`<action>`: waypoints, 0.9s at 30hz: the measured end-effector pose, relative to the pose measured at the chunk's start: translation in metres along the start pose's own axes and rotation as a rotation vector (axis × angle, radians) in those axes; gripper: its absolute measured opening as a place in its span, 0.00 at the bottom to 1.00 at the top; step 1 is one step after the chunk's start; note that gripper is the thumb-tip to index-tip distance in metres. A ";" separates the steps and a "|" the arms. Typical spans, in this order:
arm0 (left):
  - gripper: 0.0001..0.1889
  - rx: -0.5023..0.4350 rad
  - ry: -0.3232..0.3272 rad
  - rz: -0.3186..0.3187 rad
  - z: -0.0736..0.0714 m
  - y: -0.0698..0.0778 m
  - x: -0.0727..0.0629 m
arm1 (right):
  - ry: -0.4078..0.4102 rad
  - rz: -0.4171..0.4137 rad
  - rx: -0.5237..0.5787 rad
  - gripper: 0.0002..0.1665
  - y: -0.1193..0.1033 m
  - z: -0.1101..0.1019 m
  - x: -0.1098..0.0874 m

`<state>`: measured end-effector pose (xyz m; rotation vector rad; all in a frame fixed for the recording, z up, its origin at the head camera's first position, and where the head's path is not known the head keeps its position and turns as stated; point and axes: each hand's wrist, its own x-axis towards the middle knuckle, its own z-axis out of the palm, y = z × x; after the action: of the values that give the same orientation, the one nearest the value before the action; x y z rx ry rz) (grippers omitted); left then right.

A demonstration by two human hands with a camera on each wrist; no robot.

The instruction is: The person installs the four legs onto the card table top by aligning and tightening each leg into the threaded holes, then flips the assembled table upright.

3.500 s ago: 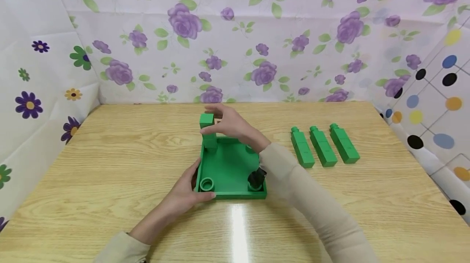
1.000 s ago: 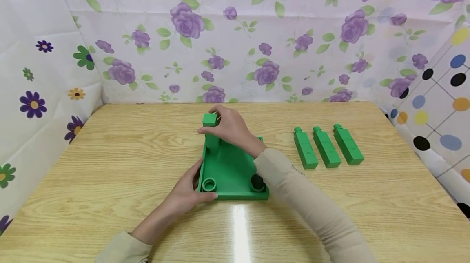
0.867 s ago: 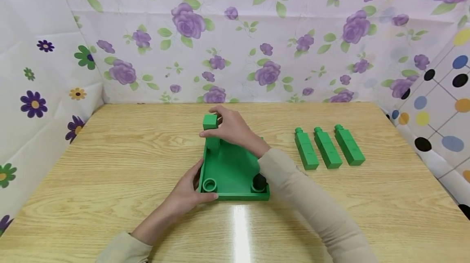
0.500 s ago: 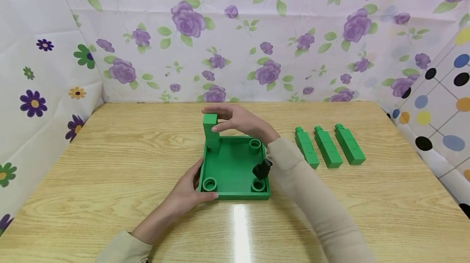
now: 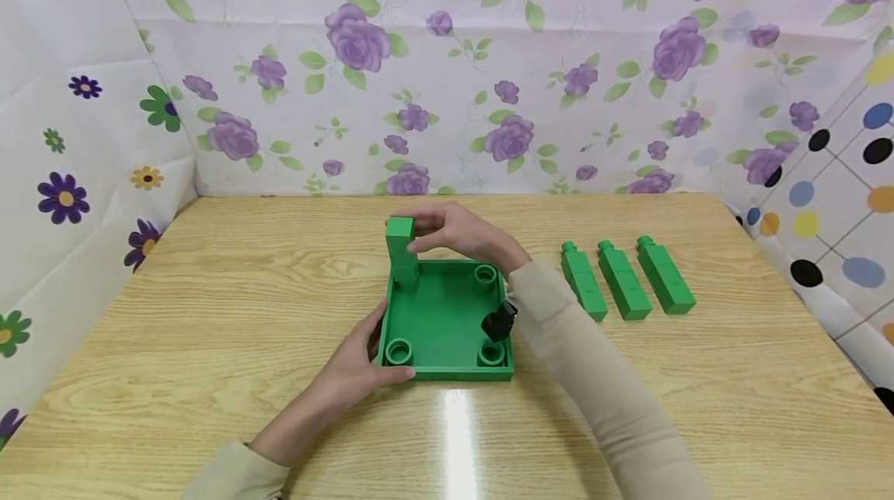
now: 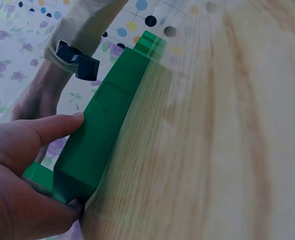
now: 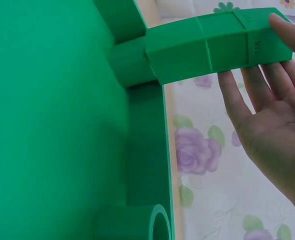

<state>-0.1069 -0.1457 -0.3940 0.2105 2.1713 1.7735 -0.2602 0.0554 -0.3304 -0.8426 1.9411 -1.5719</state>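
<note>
A square green tabletop [image 5: 447, 317] lies with its raised rim and round corner sockets facing up. In its far-left corner stands a green table leg [image 5: 401, 251], upright. My right hand [image 5: 464, 232] is at the leg's upper part; the right wrist view has the thumb [image 7: 290, 35] on one face and the fingers on the opposite side, their tips partly hidden by the leg [image 7: 227, 42]. At the near-left corner my left hand [image 5: 356, 360] grips the tabletop, thumb over the front rim, other fingers along the left side. The left wrist view shows this grip on the tabletop's edge [image 6: 100, 112].
Three more green legs lie side by side to the right, a near one [image 5: 583, 282], a middle one [image 5: 624, 281] and a far one [image 5: 663, 275], necks pointing away. A black wrist camera [image 5: 499, 321] hangs over the tabletop's right side. Patterned cloth [image 5: 489, 96] backs the wooden table [image 5: 279, 290].
The right hand has loosened its wrap of the leg, swung back to the right and come to its near edge again. The leg stays upright. The left hand keeps its place.
</note>
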 end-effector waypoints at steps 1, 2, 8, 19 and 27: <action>0.55 0.001 0.002 -0.002 0.000 -0.001 0.000 | 0.006 0.004 -0.001 0.33 0.000 0.001 0.000; 0.55 0.003 0.006 -0.006 0.000 -0.001 0.000 | 0.015 0.008 -0.003 0.33 0.000 0.002 -0.001; 0.56 0.003 0.010 -0.023 0.000 -0.003 0.001 | 0.064 0.023 -0.051 0.34 -0.001 0.007 -0.002; 0.56 0.015 0.006 -0.012 0.001 -0.003 0.000 | 0.129 -0.037 -0.243 0.33 0.001 0.012 -0.002; 0.56 0.016 0.004 -0.013 -0.001 -0.002 0.000 | 0.197 -0.073 -0.281 0.28 0.000 0.022 -0.001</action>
<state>-0.1067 -0.1470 -0.3961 0.1966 2.1858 1.7512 -0.2438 0.0421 -0.3348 -0.9071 2.3362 -1.4918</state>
